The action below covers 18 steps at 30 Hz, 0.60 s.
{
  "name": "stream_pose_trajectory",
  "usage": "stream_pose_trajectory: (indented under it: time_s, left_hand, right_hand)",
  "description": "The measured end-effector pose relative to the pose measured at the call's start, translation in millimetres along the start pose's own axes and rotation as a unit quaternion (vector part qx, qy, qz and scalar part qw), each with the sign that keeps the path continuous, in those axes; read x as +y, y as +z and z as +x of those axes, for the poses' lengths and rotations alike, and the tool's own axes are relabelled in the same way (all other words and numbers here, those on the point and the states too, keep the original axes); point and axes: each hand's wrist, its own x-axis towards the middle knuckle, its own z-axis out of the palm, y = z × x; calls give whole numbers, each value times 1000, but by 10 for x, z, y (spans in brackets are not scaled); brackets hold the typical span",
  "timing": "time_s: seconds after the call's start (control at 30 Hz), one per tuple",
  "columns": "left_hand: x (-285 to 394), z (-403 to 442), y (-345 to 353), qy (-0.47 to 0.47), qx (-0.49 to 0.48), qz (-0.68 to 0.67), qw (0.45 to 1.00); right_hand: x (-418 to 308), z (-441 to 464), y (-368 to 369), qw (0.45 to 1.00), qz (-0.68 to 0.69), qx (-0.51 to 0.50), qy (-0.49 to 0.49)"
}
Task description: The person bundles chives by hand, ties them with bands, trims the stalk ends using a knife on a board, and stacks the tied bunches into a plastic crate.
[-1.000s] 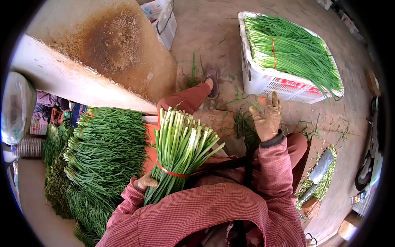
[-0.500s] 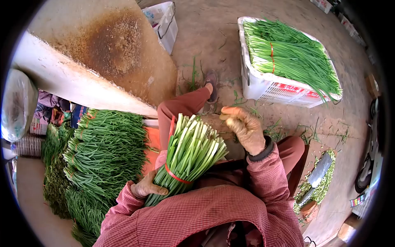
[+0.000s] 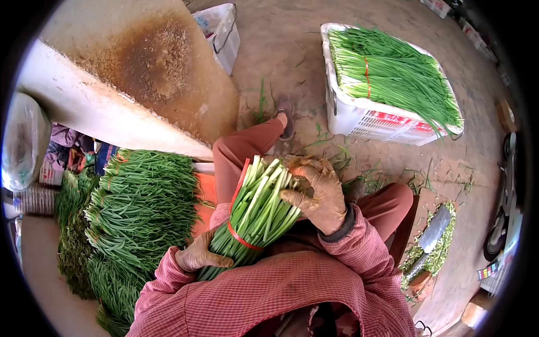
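A bunch of garlic chives with pale cut ends lies across my lap, a red band around its middle. My left hand, in a worn tan glove, wraps the leafy part below the band, thumb on top. My right hand, gloved too, is at the right side of the pale ends. Its fingers are curved, with the thumb apart from them, and the fingertips reach the stem ends. A loose red strip runs along the bunch's left edge.
Banded chives are heaped at left. More chives fill a white plastic crate at front right. A cleaver lies on chopped scraps at right. A stained, pale slab stands front left, near another white crate.
My right hand has moved down and left, from above the bunch to its pale stem ends. My left hand keeps its hold, and the bunch has barely shifted.
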Motion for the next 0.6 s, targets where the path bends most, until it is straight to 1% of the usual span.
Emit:
stream_pose_trajectory:
  time_s: [0.03,0.07,0.1,0.13,0.2,0.23,0.27,0.3,0.33,0.37,0.4,0.43,0.47,0.53,0.6]
  left_hand:
    - [74,-24,34,-30,7,-15,999]
    - [68,-24,39,-29,6,-14,999]
    - [52,-37,42,-5,7,3,1000]
    - [43,-48,39,19,8,21,1000]
    - [34,-18,26,13,7,11,1000]
    - [20,-29,33,-5,2,0,1000]
    - [29,-31,55,-5,3,-2,1000]
    - [58,-24,93,-18,13,12,1000]
    - [87,-25,124,-31,23,25,999]
    - [119,-40,139,-51,17,25,998]
    - [129,-63,168,-51,18,24,998]
    - [139,-84,196,-58,35,45,997]
    - [157,-96,192,-63,54,69,994]
    - [124,-110,172,-52,66,55,995]
    - [91,-96,155,-40,72,37,996]
  right_hand:
    - [92,-6,26,995,48,52,64]
    - [233,8,32,982,96,102,127]
    - [537,69,10,976,-94,161,115]
    - [775,72,-129,980,-94,128,120]
    - [697,94,-139,989,-38,128,65]
    - [533,43,-171,969,221,33,104]
    - [275,45,-176,875,460,-64,136]
    - [214,76,-46,927,361,-91,39]
    - [152,107,84,959,261,-95,-62]
    - [251,95,186,937,336,-52,76]
    - [327,114,268,891,402,-7,210]
    - [391,164,191,821,472,48,317]
    - [682,167,217,855,403,108,309]
    - [1061,77,-36,863,383,37,327]
    - [487,144,-99,912,372,65,161]
